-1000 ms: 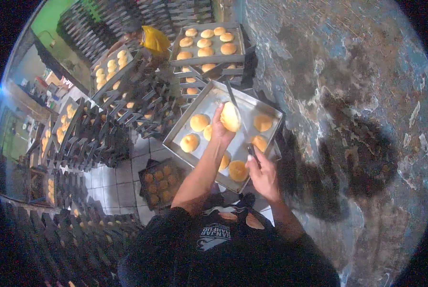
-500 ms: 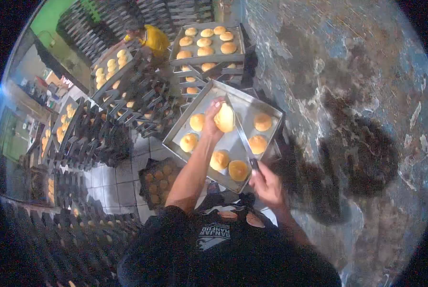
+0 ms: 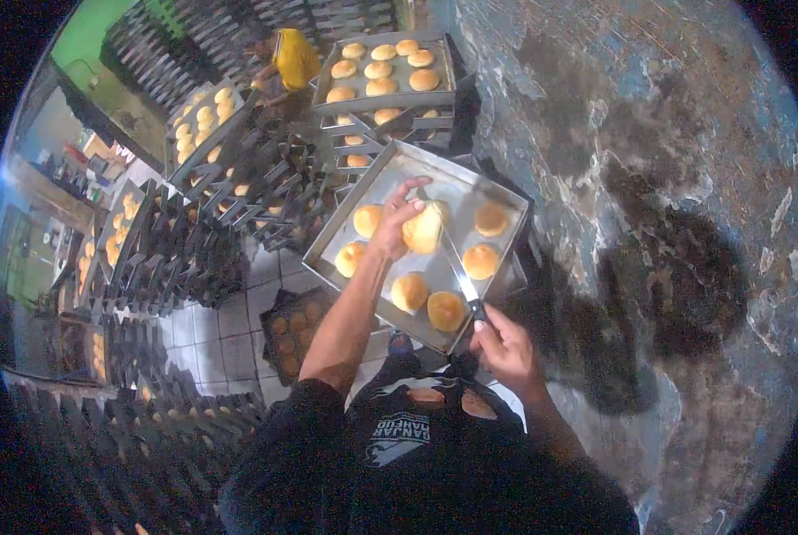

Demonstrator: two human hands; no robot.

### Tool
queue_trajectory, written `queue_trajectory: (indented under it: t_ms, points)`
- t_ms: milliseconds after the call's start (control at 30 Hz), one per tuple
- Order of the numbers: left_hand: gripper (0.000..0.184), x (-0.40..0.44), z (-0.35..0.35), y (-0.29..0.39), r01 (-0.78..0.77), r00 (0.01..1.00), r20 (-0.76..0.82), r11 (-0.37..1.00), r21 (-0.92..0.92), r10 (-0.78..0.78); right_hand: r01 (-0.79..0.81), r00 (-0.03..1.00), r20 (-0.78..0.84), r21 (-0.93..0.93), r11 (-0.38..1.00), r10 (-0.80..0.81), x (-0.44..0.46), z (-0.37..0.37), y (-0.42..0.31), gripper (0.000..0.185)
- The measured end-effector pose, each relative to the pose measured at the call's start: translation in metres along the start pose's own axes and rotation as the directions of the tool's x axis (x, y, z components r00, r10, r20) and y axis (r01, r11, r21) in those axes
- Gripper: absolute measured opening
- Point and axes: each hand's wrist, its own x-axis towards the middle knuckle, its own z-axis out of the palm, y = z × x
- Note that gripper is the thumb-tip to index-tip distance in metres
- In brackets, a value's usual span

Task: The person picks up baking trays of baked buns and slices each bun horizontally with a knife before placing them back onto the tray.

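My left hand (image 3: 396,234) is closed around a pale golden bun (image 3: 424,230), held above a square metal baking tray (image 3: 421,166). My right hand (image 3: 507,354) grips the dark handle of a long knife (image 3: 462,277). The blade slants up and left, and its far end meets the right side of the held bun; whether it is inside the bun I cannot tell. Several browned buns lie on the tray, among them one bun (image 3: 481,261) right of the blade and another bun (image 3: 448,310) near the tray's front corner.
Behind stands a stack of bun trays (image 3: 384,98). More stacked trays (image 3: 204,125) are at the left, near a person in a yellow top (image 3: 294,61). A tray of buns (image 3: 296,332) sits low on the tiled floor (image 3: 189,343). A stained wall (image 3: 648,178) rises at right.
The held bun has turned and dropped slightly, and my left fingers have shifted on it. My right hand has moved slightly right with the knife. The person in yellow has changed posture.
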Motion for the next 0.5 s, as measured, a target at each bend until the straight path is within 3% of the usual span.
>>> queue_trajectory:
  t_ms: [67,100,200,367,500]
  points:
    - [0.057,-0.001,0.009,-0.015,0.023,1.000,0.012,1.000,0.006,-0.024,-0.155,0.987,0.042,-0.061,0.986,0.158,0.016,-0.003,-0.008,0.042]
    - [0.059,-0.001,0.017,-0.026,0.036,0.999,0.023,0.999,0.011,-0.036,-0.210,0.978,0.014,0.001,0.978,0.210,0.030,0.002,-0.007,0.041]
    - [0.063,0.003,0.025,-0.036,0.051,0.999,-0.003,0.999,-0.016,-0.051,-0.163,0.986,0.035,0.012,0.987,0.163,0.058,0.001,-0.002,0.041]
    - [0.062,0.001,0.000,-0.002,0.022,0.997,-0.071,1.000,-0.009,-0.023,-0.172,0.984,0.038,-0.073,0.982,0.175,0.002,-0.008,-0.003,0.035]
    - [0.057,0.003,0.007,-0.029,0.074,0.991,-0.106,0.994,-0.078,-0.083,-0.162,0.986,0.018,-0.089,0.983,0.164,0.021,-0.001,0.004,0.035]
